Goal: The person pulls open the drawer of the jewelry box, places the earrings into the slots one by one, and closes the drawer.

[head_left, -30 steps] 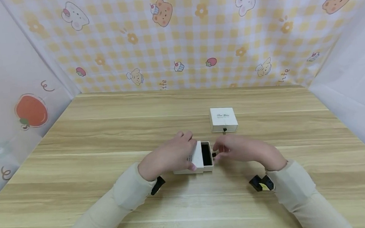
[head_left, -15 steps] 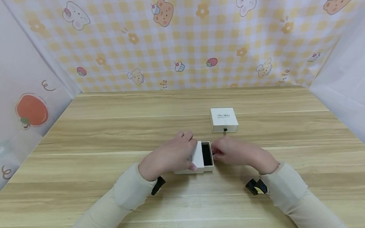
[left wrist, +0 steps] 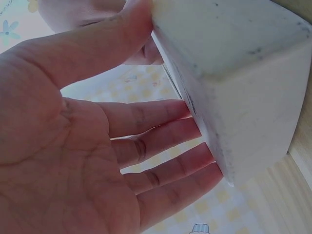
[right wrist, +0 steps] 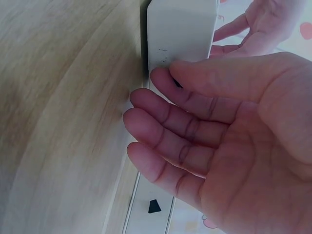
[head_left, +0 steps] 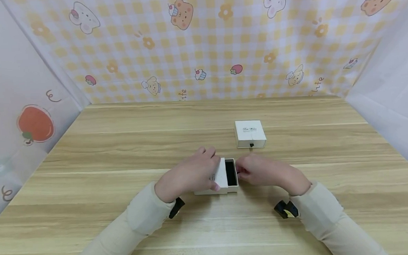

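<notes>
A white slide-out gift box (head_left: 221, 176) lies on the table before me, its drawer (head_left: 233, 188) pulled partway out to the right. Black lining shows inside the drawer. My left hand (head_left: 192, 174) grips the box's sleeve, thumb on the near side and fingers on the far side; the left wrist view has the thumb and fingertips against the white box (left wrist: 258, 92). At the drawer's front, my right hand (head_left: 265, 169) pinches a small black pull tab (right wrist: 177, 83) between thumb and index finger. The other right fingers are loosely curled, and most of the tab is hidden.
Behind my right hand stands a second white gift box (head_left: 250, 133), closed, with dark lettering on top and a black tab in front. The wooden table (head_left: 139, 146) ends at a yellow checked cloth (head_left: 199, 47). White cloth hangs at both sides.
Over the past second my right hand has moved slightly left and pinched the black pull tab. My left hand, the drawer and both boxes look the same.
</notes>
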Demonstrator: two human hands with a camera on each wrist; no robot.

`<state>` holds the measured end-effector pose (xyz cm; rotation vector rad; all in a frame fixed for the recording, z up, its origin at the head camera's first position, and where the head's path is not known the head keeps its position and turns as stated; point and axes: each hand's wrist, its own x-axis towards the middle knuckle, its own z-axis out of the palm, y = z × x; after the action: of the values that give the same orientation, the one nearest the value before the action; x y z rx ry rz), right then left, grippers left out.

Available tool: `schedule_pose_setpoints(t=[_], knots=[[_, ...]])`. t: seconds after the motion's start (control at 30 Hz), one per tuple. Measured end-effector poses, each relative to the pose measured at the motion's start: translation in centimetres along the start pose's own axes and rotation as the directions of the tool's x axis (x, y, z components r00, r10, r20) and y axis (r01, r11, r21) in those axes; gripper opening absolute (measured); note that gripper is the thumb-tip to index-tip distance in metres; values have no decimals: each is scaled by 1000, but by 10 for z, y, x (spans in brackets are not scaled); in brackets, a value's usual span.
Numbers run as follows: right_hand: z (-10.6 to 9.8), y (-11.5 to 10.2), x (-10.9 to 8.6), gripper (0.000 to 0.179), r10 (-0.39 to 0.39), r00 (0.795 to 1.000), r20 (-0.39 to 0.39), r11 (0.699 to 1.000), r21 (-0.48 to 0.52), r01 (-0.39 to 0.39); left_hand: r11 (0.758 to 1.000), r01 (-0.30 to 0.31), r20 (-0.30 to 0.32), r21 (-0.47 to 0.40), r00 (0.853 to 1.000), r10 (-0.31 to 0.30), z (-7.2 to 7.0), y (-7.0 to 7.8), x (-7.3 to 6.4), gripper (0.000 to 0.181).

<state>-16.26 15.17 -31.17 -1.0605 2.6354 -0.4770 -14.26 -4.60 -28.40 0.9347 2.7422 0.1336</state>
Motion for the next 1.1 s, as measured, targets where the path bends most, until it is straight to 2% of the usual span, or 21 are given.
schedule_pose_setpoints(t=[0.63,1.1], knots=[[3,-1,1,14,-28,999,-21,999,-21,27,1000,-7,-14,14,1000,7,1,1,0,58],[8,-3,4,12,5,1000,-30,1000,-25,-6,1000,-16,-15,15,1000,16,1,1,0,57]])
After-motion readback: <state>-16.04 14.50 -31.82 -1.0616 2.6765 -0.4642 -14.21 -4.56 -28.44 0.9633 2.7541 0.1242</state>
